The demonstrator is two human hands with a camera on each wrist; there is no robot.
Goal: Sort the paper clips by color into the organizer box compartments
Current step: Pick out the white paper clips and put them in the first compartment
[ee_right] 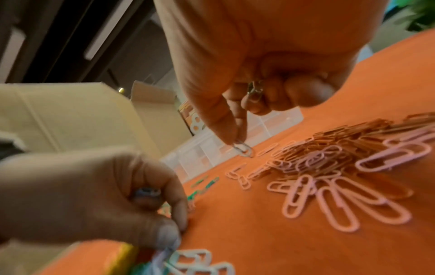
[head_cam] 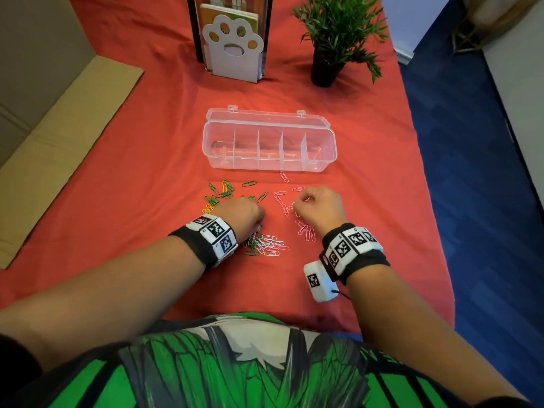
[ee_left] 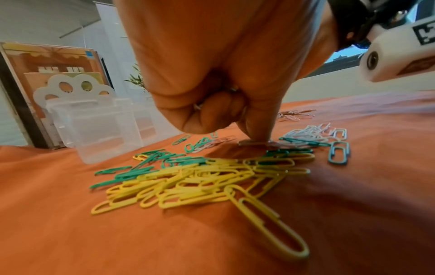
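The clear organizer box (head_cam: 269,142) stands open on the red cloth, and I see nothing in its compartments. Loose paper clips lie in front of it: green and yellow ones (head_cam: 220,192) at the left, white ones (head_cam: 268,244) in the near middle, pink ones (head_cam: 306,231) at the right. My left hand (head_cam: 250,214) is curled over the middle of the spread. It holds a few clips in its palm (ee_left: 231,89) while one fingertip presses on a pale clip (ee_left: 255,142). My right hand (head_cam: 315,201) pinches one pale clip (ee_right: 242,147) just off the cloth, with more clips (ee_right: 254,91) tucked under its curled fingers.
A white paw-shaped holder (head_cam: 232,45) with books and a potted plant (head_cam: 332,39) stand behind the box. Flat cardboard (head_cam: 59,136) lies at the left. The cloth's right edge (head_cam: 424,187) drops to a blue floor.
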